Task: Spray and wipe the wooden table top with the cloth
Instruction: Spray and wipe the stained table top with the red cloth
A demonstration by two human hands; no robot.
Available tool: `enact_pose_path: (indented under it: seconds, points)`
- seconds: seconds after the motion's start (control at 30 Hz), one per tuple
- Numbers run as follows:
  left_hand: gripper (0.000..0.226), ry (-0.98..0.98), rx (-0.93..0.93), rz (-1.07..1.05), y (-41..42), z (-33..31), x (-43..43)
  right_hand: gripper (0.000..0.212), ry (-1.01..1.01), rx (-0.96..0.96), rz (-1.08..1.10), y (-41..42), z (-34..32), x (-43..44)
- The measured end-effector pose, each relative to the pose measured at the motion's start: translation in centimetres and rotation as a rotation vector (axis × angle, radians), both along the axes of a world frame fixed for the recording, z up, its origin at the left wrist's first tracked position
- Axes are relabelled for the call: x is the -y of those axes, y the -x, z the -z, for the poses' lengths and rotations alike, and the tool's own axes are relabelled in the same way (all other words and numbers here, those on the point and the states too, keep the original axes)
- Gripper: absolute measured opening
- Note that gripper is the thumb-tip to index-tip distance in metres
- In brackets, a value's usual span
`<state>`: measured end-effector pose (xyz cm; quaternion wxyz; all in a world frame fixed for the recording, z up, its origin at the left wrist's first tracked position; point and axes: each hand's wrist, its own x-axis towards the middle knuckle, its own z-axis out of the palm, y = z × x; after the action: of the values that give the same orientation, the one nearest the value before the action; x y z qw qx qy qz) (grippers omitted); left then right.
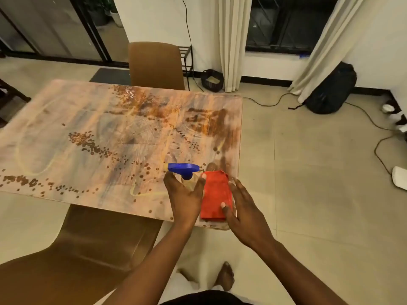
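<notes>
Wooden table top point(114, 137), streaked with pale smears and scattered brown spots, fills the left and middle of the view, its near right corner at about five o'clock from the table's centre. At that corner a person's two bare hands work side by side. The left hand point(185, 195) is wrapped around the clear body of a spray bottle point(184, 170), fingers and thumb closed on either side below its blue trigger head, which points toward nine o'clock. Just beside it, at three o'clock from the bottle, a folded red cloth point(217, 194) lies flat on the table, its long side running from twelve to six o'clock. The right hand point(241, 208) rests open over the cloth's right edge, fingers spread, thumb tip pressed on the red fabric; it is not gripping it. One brown chair point(156, 64) stands at the table's far side at twelve o'clock, and another brown chair point(72, 249) sits at the near side at seven o'clock. On the tiled floor at two o'clock lie a black bag point(332, 91) and trailing cables point(363, 115).
</notes>
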<state>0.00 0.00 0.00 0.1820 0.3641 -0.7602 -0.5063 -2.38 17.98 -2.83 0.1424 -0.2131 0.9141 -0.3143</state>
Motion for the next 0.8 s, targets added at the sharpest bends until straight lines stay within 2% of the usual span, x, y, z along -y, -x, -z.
enact_pose_path:
  seconds: [0.13, 0.17, 0.33, 0.4, 0.53, 0.63, 0.73, 0.8]
  points:
    - [0.038, -0.063, -0.043, -0.033, 1.3, -0.6, -0.1, 0.07, -0.054, 0.082, 0.01, 0.6, 2.1, 0.6]
    - [0.034, -0.09, -0.066, -0.019, 1.4, -0.7, -0.1, 0.07, -0.068, 0.093, 0.008, 0.7, 2.6, 0.7]
    - [0.052, -0.147, -0.084, 0.064, 1.0, -0.5, 3.0, 0.074, -0.118, 0.097, -0.011, 1.9, 5.4, 1.9]
    - [0.051, -0.13, -0.067, 0.143, 0.8, -0.9, 5.1, 0.077, -0.141, 0.115, -0.018, 2.5, 6.0, 2.9]
    - [0.037, -0.098, -0.062, 0.255, 0.1, -1.5, 9.6, 0.082, -0.203, 0.135, -0.032, 4.4, 7.0, 5.7]
    - [0.007, -0.084, 0.03, 0.299, -0.4, -1.1, 12.3, 0.093, -0.323, 0.114, -0.045, 6.0, 8.7, 8.3]
    - [0.029, -0.104, 0.11, 0.396, -1.0, -0.8, 14.3, 0.099, -0.422, 0.161, -0.055, 6.3, 10.5, 10.3]
    - [0.031, -0.135, 0.131, 0.429, -1.0, -0.5, 15.5, 0.092, -0.45, 0.179, -0.076, 5.5, 11.7, 11.5]
